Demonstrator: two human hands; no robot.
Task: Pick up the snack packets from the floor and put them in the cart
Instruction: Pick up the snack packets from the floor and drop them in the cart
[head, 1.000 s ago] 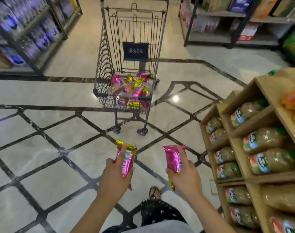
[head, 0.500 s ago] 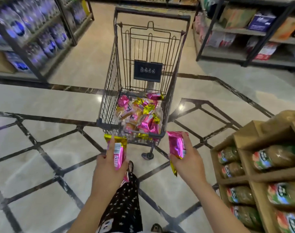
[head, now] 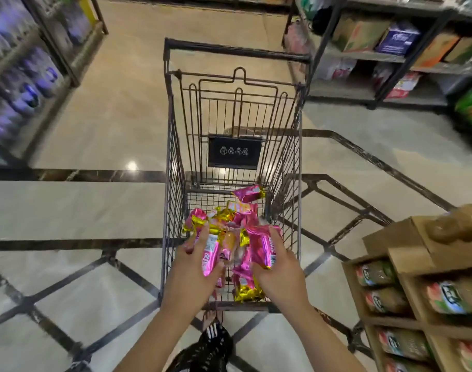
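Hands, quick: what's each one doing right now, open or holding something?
Left hand: grips a pink snack packet, over the cart.
Right hand: grips the other pink packet, also over the cart.

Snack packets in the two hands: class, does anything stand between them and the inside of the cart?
Nothing visible does. The left hand holds the left packet and the right hand the right packet over the open top of the cart, past its near rim; below lie only the packets already inside.

Left hand (head: 192,268) holds a pink packet (head: 210,255), right hand (head: 282,276) a second packet (head: 261,248), both over the pile (head: 231,213) in the cart (head: 235,53)
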